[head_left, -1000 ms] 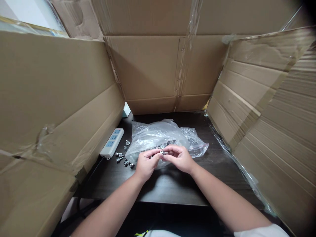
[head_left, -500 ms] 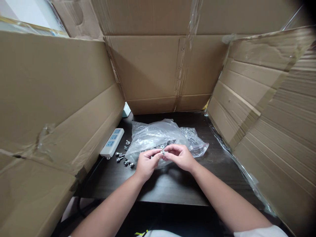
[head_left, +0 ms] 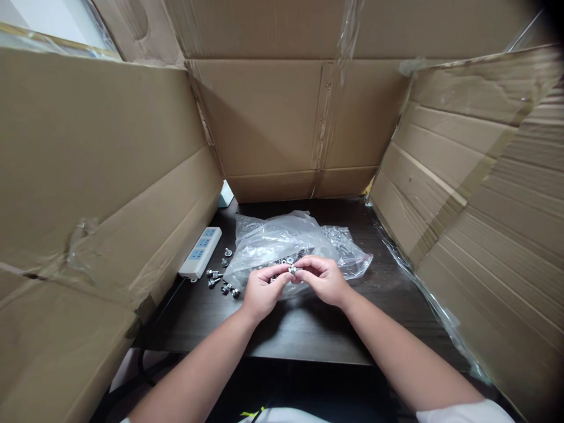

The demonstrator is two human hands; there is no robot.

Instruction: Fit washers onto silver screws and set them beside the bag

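Between my fingertips, just above the near side of the plastic bag, is a small silvery bolt (head_left: 292,269) with what looks like a nut or washer on it. My left hand (head_left: 265,289) pinches it from the left with thumb and forefinger. From the right, my right hand (head_left: 324,279) grips its other end the same way, closed. Part of the bolt is covered by the fingers. A clear plastic bag (head_left: 282,232) lies behind the hands, with loose nuts and washers (head_left: 289,259) at its opening.
Several bolts (head_left: 214,275) with nuts or washers lie left of the bag. Beyond them is a white power strip (head_left: 200,254) with blue sockets. Cardboard walls (head_left: 264,129) enclose the dark table (head_left: 317,341) at left, back and right.
My right fingers have shifted slightly around the bolt, and less of its shank shows now. My left hand stays nearly in place. The bag and loose bolts have not moved.
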